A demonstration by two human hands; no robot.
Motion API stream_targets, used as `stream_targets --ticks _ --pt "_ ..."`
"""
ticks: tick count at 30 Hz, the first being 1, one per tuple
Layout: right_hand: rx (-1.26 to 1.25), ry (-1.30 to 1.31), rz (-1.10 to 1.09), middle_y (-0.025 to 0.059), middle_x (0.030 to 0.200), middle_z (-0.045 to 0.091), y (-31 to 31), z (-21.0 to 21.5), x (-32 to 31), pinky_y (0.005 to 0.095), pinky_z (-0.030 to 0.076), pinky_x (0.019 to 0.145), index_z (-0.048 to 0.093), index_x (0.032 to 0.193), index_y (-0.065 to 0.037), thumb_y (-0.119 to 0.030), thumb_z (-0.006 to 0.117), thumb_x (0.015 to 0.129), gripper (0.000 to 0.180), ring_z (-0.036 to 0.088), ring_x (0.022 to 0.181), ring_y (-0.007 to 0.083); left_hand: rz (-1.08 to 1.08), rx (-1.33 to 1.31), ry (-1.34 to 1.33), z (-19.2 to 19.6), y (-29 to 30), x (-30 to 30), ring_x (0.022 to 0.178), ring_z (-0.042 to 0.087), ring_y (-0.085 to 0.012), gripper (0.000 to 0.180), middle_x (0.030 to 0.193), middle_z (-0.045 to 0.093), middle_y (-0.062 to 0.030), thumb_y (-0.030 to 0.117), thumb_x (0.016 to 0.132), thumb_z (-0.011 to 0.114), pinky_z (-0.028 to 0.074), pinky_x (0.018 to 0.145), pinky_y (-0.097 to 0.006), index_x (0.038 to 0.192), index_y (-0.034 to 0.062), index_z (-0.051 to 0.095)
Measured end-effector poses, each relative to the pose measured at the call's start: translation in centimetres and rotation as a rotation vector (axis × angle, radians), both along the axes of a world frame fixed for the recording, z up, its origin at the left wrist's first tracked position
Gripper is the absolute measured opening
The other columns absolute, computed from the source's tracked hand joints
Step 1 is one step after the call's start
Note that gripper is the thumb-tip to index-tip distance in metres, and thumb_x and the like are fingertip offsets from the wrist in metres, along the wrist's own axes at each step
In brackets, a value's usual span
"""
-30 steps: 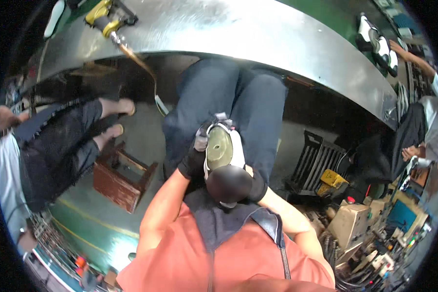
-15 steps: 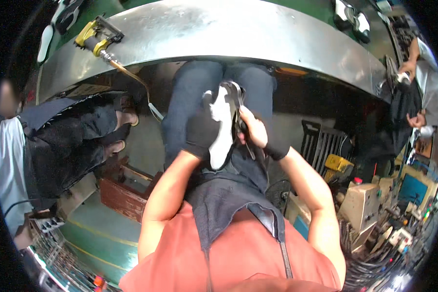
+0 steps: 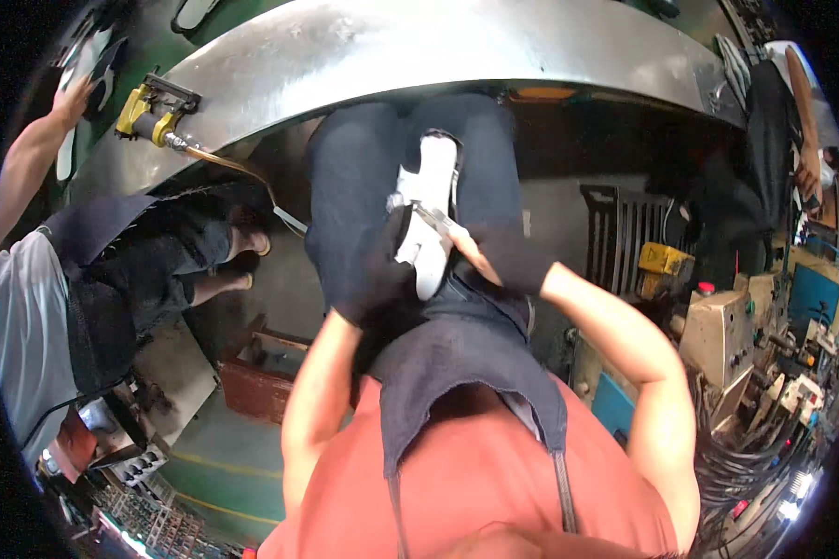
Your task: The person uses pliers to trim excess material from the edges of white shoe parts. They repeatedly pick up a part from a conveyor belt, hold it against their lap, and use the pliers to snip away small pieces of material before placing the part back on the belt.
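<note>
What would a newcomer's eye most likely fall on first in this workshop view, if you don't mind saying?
Probably the white shoe sole at centre, held over the lap by the black-gloved left hand and right hand, with a slim metal tool lying across it. Next, the broad curved steel bench above, and the yellow fitting at its left end.

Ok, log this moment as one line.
left hand: gloved, grips white shoe sole | right hand: gloved, on sole, small metal tool | seated at metal bench
</note>
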State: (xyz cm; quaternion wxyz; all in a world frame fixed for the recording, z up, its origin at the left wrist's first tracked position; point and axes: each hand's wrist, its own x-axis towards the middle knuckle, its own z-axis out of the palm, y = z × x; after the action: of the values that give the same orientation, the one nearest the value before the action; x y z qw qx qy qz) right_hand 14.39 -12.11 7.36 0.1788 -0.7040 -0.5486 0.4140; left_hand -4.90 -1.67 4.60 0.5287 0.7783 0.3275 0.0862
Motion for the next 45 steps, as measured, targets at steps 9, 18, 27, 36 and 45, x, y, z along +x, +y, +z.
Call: stream_targets --ticks 9,18,27,36,45 --pt "-0.452 0.552 -0.230 0.0105 0.078 0.062 -3.5 -0.4 -0.5 0.0316 0.048 0.058 0.058 0.106 -0.002 -0.038 0.036 0.099 0.043 0.060 0.062 0.0162 0.208 0.002 0.148 -0.5 1.7 5.5 0.110 0.052 -0.0387 0.058 0.119 0.052 -0.0276 0.023 0.091 0.043 0.042 0.090 -0.041 0.139 -0.0020 0.022" --pt "0.276 0.124 0.156 0.0235 0.080 0.062 3.6 8.7 1.3 0.0396 0.048 0.063 0.061 0.094 0.001 -0.038 0.043 0.095 0.042 0.061 0.066 0.0343 0.238 -0.099 -0.248 -0.9 1.2 3.0 0.111 0.052 -0.0275 0.067 0.125 0.048 -0.0199 0.020 0.089 0.056 0.041 0.093 -0.036 0.141 -0.0007 0.020" --pt "-0.442 0.380 0.159 0.0016 0.066 0.054 -1.9 2.2 3.1 0.0268 0.042 0.060 0.058 0.086 0.000 -0.036 0.044 0.098 0.040 0.050 0.064 0.0099 0.525 -1.470 -0.581 -2.3 -3.7 -3.7 0.116 0.047 -0.0195 0.042 0.127 0.049 -0.0078 0.031 0.100 0.038 0.033 0.103 -0.031 0.131 0.0025 0.041" --pt "-0.278 -0.122 0.307 0.0219 0.073 0.058 -0.3 3.1 0.6 0.0416 0.044 0.059 0.057 0.078 0.000 -0.035 0.053 0.091 0.037 0.055 0.067 0.0404 0.430 -0.572 -0.331 -5.2 -5.6 -1.2 0.111 0.052 -0.0281 0.043 0.119 0.054 -0.0181 0.028 0.098 0.042 0.040 0.095 -0.034 0.127 -0.0037 0.040" --pt "-0.132 -0.048 0.509 0.0211 0.075 0.059 4.1 11.9 1.4 0.0426 0.046 0.062 0.060 0.084 0.000 -0.034 0.052 0.091 0.035 0.060 0.071 0.0375 0.443 -0.238 0.035 -4.7 -5.5 0.7 0.113 0.052 -0.0302 0.060 0.124 0.051 -0.0213 0.032 0.085 0.060 0.040 0.098 -0.041 0.129 -0.0032 0.038"
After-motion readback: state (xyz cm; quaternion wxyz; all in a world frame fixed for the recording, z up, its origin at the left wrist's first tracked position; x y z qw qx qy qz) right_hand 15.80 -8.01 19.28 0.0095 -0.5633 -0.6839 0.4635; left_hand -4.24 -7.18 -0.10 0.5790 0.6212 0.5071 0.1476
